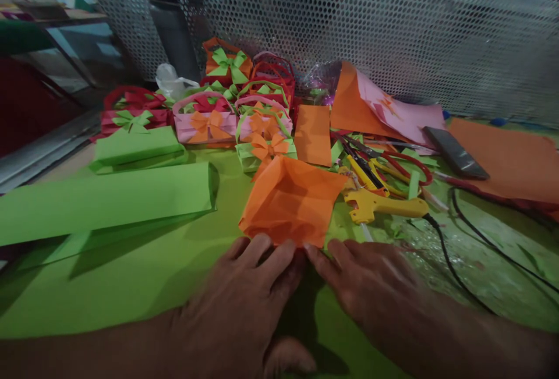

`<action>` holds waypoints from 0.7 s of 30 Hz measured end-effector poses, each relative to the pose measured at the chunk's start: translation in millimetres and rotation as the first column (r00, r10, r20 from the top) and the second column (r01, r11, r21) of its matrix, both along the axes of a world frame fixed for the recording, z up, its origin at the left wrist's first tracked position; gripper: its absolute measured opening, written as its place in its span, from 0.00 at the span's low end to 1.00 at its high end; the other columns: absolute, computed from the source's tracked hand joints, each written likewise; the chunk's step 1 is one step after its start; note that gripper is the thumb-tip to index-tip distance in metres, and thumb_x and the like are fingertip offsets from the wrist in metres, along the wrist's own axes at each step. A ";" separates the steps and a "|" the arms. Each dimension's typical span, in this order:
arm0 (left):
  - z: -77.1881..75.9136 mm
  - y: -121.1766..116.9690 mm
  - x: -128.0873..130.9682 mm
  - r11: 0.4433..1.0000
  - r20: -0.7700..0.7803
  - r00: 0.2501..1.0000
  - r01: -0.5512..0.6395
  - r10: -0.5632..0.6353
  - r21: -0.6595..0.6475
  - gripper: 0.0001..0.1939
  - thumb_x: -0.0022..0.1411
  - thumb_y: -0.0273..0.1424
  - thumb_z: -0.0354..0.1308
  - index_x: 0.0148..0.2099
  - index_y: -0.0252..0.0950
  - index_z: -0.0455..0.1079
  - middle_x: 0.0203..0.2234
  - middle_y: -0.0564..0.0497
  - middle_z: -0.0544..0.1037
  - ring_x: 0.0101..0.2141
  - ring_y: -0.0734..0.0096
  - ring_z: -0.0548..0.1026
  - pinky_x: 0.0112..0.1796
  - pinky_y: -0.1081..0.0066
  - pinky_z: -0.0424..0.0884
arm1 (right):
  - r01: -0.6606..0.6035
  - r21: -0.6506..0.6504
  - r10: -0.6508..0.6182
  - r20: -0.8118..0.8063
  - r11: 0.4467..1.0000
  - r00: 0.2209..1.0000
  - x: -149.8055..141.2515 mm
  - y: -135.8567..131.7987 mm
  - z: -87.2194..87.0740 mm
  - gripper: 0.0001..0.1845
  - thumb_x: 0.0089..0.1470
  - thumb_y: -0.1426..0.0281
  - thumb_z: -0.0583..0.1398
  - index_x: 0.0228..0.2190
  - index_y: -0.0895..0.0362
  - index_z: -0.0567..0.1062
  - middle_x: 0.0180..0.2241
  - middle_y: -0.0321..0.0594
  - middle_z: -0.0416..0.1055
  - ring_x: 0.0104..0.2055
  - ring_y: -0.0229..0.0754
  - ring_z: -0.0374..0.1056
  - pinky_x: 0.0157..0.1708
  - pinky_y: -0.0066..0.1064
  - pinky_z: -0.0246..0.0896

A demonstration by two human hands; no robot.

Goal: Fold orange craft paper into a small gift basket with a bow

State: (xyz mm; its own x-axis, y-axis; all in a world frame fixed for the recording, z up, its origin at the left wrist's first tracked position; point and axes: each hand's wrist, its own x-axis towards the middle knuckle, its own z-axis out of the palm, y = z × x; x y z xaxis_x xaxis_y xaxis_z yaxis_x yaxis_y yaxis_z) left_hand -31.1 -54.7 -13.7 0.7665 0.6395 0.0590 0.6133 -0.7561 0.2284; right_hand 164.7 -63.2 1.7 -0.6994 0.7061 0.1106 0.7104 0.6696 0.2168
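An orange folded paper bag (297,192) lies on the green table in front of me, its open pocket facing up. At its near edge, my left hand (257,286) presses with bent fingers, while the thumb sticks out below, away from the paper. My right hand (371,280) has its index fingertip on the same edge, right of centre; its other fingers are curled and its thumb is hidden. Just right of the paper lies a yellow glue gun (384,204), its nozzle pointing toward me. Behind the bag stands a small green paper basket (248,163) with an orange bow.
Finished paper baskets (205,126) with bows crowd the back. Green folded sheets (109,198) lie left. A yellow cutter (364,172), red-handled scissors (414,163) and a dark phone (454,152) lie right. A black cable (449,268) crosses the right side. Behind stands a perforated metal panel (393,24).
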 end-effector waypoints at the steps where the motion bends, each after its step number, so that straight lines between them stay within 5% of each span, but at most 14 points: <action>1: 0.8 0.0 -0.1 1.000 -0.001 1.000 -0.004 0.004 -0.013 0.40 0.52 0.60 0.42 0.53 0.33 0.61 0.42 0.48 0.69 0.36 0.61 0.62 0.37 0.59 0.58 | -0.006 0.027 0.006 0.020 1.000 1.000 -1.6 -1.8 -0.8 0.20 0.40 0.80 0.56 0.39 0.61 0.73 0.23 0.38 0.70 0.21 0.39 0.63 0.19 0.32 0.50; 10: 4.4 -1.1 -1.5 1.000 -0.062 0.998 -0.011 0.009 -0.018 0.35 0.56 0.56 0.43 0.54 0.33 0.61 0.46 0.47 0.68 0.38 0.60 0.62 0.38 0.59 0.59 | -0.004 0.008 0.003 0.089 1.000 0.996 -2.7 -6.9 -10.1 0.11 0.40 0.82 0.56 0.27 0.59 0.74 0.22 0.40 0.70 0.20 0.39 0.62 0.15 0.32 0.45; 14: 6.5 -1.8 -0.5 1.000 -0.076 0.997 -0.017 0.015 -0.021 0.35 0.56 0.56 0.41 0.54 0.35 0.61 0.47 0.47 0.67 0.39 0.59 0.62 0.41 0.58 0.59 | 0.054 -0.156 -0.046 0.058 0.986 0.997 3.3 1.3 5.5 0.10 0.40 0.82 0.56 0.24 0.57 0.72 0.22 0.37 0.69 0.20 0.37 0.61 0.17 0.31 0.43; 17: 8.3 -2.6 0.6 1.000 -0.105 0.994 -0.012 0.011 -0.008 0.34 0.57 0.55 0.41 0.55 0.35 0.61 0.47 0.45 0.66 0.41 0.56 0.61 0.41 0.57 0.59 | 0.166 -0.341 -0.228 -0.149 0.925 0.962 5.6 20.3 19.4 0.07 0.49 0.76 0.54 0.24 0.57 0.70 0.21 0.35 0.68 0.21 0.34 0.60 0.20 0.28 0.45; 21: 5.7 -3.4 0.7 1.000 -0.074 0.997 -0.022 0.023 0.023 0.35 0.57 0.56 0.39 0.55 0.35 0.62 0.44 0.45 0.67 0.40 0.56 0.61 0.40 0.57 0.59 | 0.144 -0.644 -0.437 -0.323 0.752 0.840 2.4 43.8 22.0 0.06 0.50 0.71 0.55 0.23 0.58 0.69 0.17 0.31 0.65 0.19 0.31 0.58 0.20 0.24 0.48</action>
